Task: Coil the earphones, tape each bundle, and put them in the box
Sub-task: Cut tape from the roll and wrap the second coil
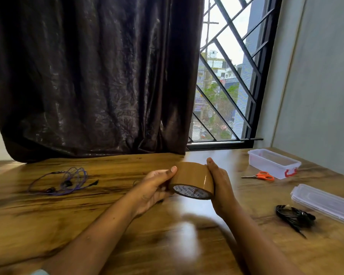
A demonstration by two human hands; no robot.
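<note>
- from my remote seat i see both hands raised over the middle of the wooden table (107,215), sharing one roll of brown tape (193,180).
- the left hand (155,187) grips the roll's left side: its thumb lies flat on the brown outer band and its fingers curl underneath.
- the right hand (219,187) clasps the roll's right side, thumb pointing up along the far edge; its other fingers are hidden behind the roll, so i cannot tell how they lie.
- the roll is tilted, its printed white core facing down and towards me, clear of the tabletop.
- the purple earphones (62,182) lie in loose loops on the table's left side, well apart from both hands.
- the black earphones (294,216) sit in a tight bundle on the right, a plug end trailing towards the near edge; i cannot tell whether tape is on them.
- the clear box (274,162) with a red clasp stands uncovered at the far right, near the window (226,76).
- orange-handled scissors (261,176) lie just beside the box's near side.
- the clear lid (324,203) rests flat at the right edge, near the black bundle.
- a dark curtain (87,76) hangs behind the table.
</note>
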